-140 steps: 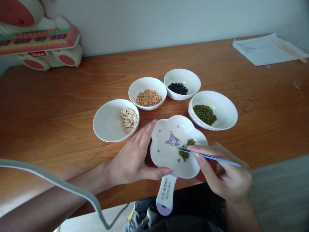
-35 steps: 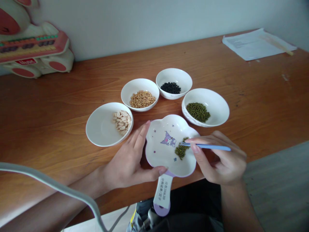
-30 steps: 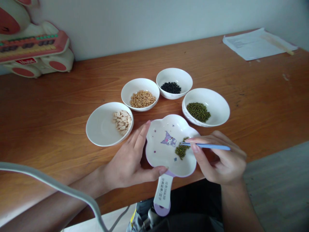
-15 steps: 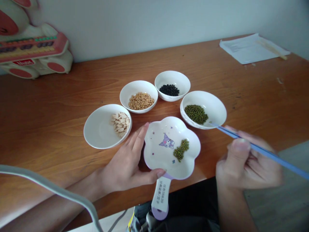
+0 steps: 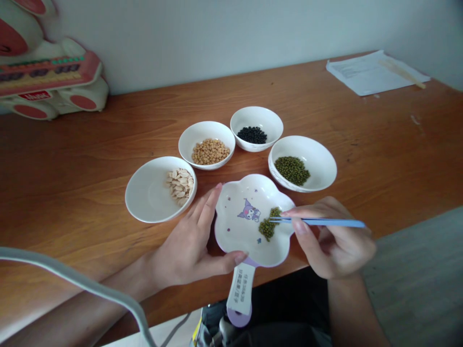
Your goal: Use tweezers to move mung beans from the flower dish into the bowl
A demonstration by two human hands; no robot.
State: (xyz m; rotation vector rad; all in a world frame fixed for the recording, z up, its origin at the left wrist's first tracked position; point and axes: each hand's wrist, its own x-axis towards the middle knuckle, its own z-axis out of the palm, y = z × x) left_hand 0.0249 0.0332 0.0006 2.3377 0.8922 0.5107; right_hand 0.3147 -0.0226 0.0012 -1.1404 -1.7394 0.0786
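Note:
A white, flower-shaped dish [image 5: 235,241] with a purple rim and handle sits at the table's front edge. My left hand [image 5: 188,246] grips its left side, fingertips along the rim and thumb by the handle. In my right hand [image 5: 333,236] are blue tweezers [image 5: 325,222], pinched between thumb and fingers. Their tips reach into the small pile of green mung beans [image 5: 266,229] in the dish; whether a bean is between them is too small to tell. Behind the dish, a white bowl [image 5: 321,166] holds more mung beans [image 5: 292,169].
Three other white bowls contain pale flat seeds [image 5: 180,185], yellow soybeans [image 5: 210,151] and black beans [image 5: 252,135]. A toy keyboard [image 5: 47,77] stands back left. Paper [image 5: 372,72] lies back right. A grey cable [image 5: 83,284] arcs across the lower left.
My right hand has moved left with the tweezers, from the mung bean bowl to the pile in the dish. My left hand stays on the dish.

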